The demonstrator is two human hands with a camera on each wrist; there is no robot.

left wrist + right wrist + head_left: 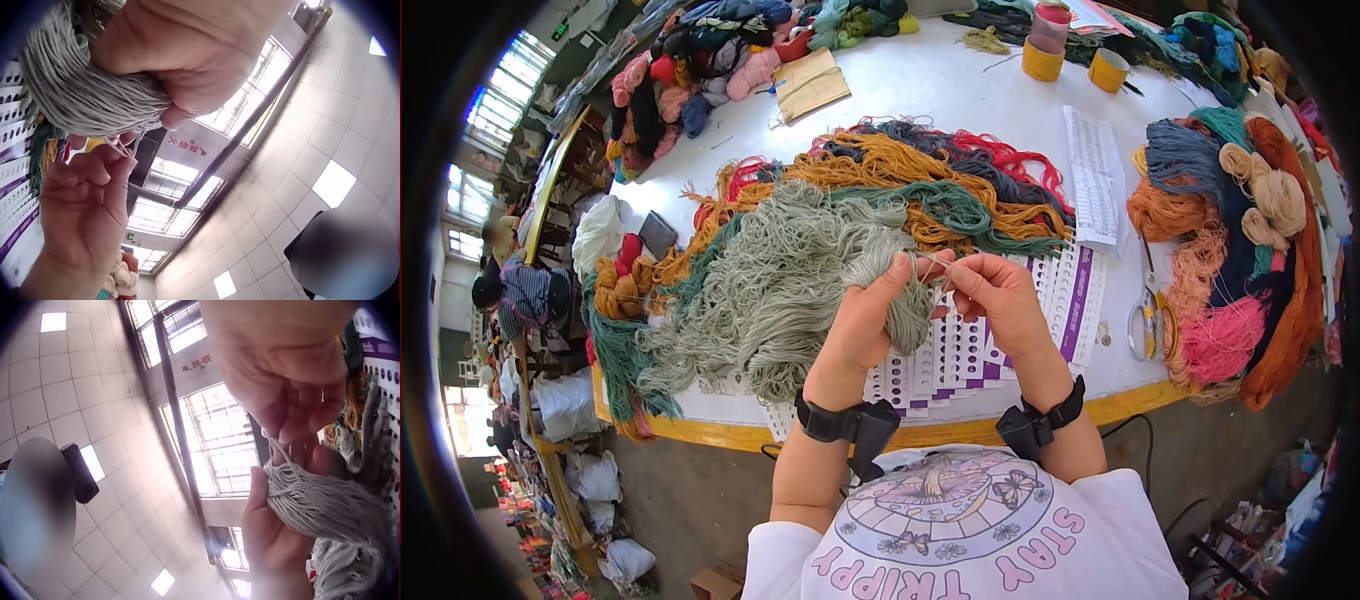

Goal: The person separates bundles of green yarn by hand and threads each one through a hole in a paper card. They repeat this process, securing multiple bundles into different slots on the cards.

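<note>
In the head view a big heap of grey-green yarn (765, 270) lies at the table's middle. My left hand (862, 325) grips a bundled skein (94, 94) of that same yarn, its thumb along the near side. Right beside it, my right hand (1000, 300) pinches a thin strand (279, 450) at the skein's end between thumb and forefinger. The left wrist view shows this strand looped out of the skein to the right fingertips (129, 164). Behind the heap lie mustard yarn (830, 170) and dark green yarn (955, 210).
White cards with punched holes (945, 360) lie under and right of the yarn. Scissors (1146, 315) rest near another colourful yarn pile (1200, 250) on the right. A printed sheet (1095, 175), a cardboard piece (811, 85) and tape rolls (1108, 70) sit farther back. The table's yellow edge (700, 432) runs in front.
</note>
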